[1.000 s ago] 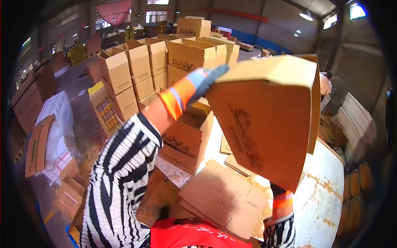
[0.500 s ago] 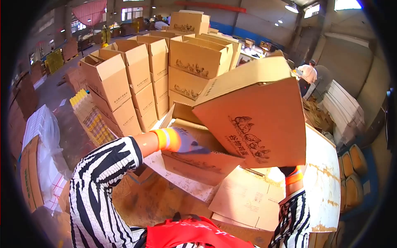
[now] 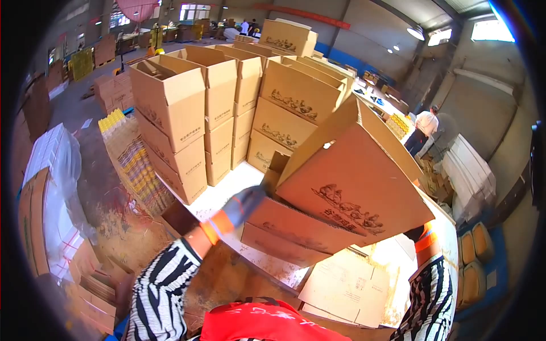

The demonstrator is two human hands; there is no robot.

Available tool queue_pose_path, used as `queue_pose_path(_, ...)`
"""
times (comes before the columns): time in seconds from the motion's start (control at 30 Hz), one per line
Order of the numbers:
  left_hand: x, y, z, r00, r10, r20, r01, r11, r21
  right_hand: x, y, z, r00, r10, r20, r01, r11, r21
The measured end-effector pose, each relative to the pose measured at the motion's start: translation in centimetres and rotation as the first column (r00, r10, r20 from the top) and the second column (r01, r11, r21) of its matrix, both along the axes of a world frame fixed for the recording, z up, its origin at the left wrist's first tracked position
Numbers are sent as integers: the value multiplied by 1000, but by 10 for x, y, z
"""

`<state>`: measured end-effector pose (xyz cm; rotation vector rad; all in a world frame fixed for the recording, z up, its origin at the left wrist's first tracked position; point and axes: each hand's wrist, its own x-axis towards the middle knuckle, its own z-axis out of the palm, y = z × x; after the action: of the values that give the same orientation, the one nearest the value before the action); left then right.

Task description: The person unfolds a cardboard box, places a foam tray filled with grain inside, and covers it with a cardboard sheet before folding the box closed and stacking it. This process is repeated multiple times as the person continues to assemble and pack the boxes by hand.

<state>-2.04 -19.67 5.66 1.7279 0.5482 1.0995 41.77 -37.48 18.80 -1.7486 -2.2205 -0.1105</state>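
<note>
A large cardboard box [image 3: 352, 176] with printed hens is tilted over a second box [image 3: 290, 230] on the white table. My right hand [image 3: 420, 232], in a dark glove with an orange cuff, is at the large box's lower right corner; its fingers are mostly hidden. My left hand [image 3: 244, 206], in a grey-blue glove, is at the left end of the lower box, blurred, and its finger shape is unclear. A flat cardboard piece [image 3: 344, 287] lies on the table in front of the boxes.
Stacked open boxes [image 3: 170, 108] stand behind on the white table [image 3: 230, 176]. Egg trays [image 3: 136, 162] are piled at the left, near wrapped white bundles [image 3: 51, 165]. A person [image 3: 424, 128] stands at the back right, near white stacked sheets [image 3: 466, 170].
The large box has come lower over the second box and covers more of its opening. My left hand has moved from above that opening to its left end. The view has shifted.
</note>
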Motion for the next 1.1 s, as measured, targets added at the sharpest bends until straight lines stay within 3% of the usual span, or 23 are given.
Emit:
queue_pose_path(0.03,-2,1,-8,976,87,-202,-43,976,214,-3,0,1,1000,-18,-24,18,1000,-13)
queue_pose_path(0.07,0,2,-16,993,-63,-98,62,998,-16,-6,-1,2,998,-36,-47,35,999,-26)
queue_pose_path(0.2,12,-11,-19,954,232,-191,-180,950,255,-22,15,15,996,-57,-62,53,996,-69)
queue_pose_path(0.23,20,-11,-27,939,334,-81,-280,880,384,-24,16,20,996,-63,-61,59,996,-73)
queue_pose_path(0.37,27,-33,-17,930,361,65,-366,911,188,-40,24,34,973,-159,-169,144,985,-99)
queue_pose_path(0.47,30,-39,-16,883,466,53,-462,844,273,-68,18,32,843,-252,-475,219,968,-126)
queue_pose_path(0.57,37,-39,-22,889,457,2,-450,874,186,-111,3,-2,716,-246,-653,70,956,-284)
queue_pose_path(0.63,36,-41,-18,890,453,61,-453,859,238,-128,-1,-23,667,-250,-702,-50,925,-377)
queue_pose_path(0.7,36,-41,-14,861,507,41,-500,829,251,-121,8,-24,611,-253,-750,-124,905,-406)
queue_pose_path(0.73,44,-36,-23,844,517,145,-537,808,242,-108,12,-22,586,-254,-769,-141,903,-405)
queue_pose_path(0.8,48,-41,-28,809,582,82,-588,795,149,-84,23,-3,581,-223,-783,-184,901,-393)
queue_pose_path(0.83,48,-41,-26,793,604,84,-609,779,148,-72,30,7,612,-195,-766,-200,899,-389)
queue_pose_path(0.9,42,-51,-2,667,737,-107,-692,666,279,-52,37,24,742,-129,-658,-190,901,-391)
queue_pose_path(0.93,32,-56,18,557,790,-256,-656,608,447,-55,31,28,909,-110,-403,-56,924,-379)
queue_pose_path(0.97,30,-54,17,553,793,-256,-646,601,471,-58,25,30,988,-112,-110,71,943,-325)
queue_pose_path(1.0,29,-51,0,698,684,-212,-625,726,285,-54,21,13,785,-262,-561,90,945,-315)
queue_pose_path(1.03,33,-46,-23,815,565,-130,-556,825,101,-49,17,-4,376,-245,-894,109,969,-219)
queue_pose_path(1.07,44,-46,-42,851,523,45,-520,851,-72,-46,14,-13,135,-120,-984,199,976,-91)
queue_pose_path(1.1,52,-44,-66,828,549,113,-547,835,-56,-49,12,-29,120,-60,-991,256,966,-28)
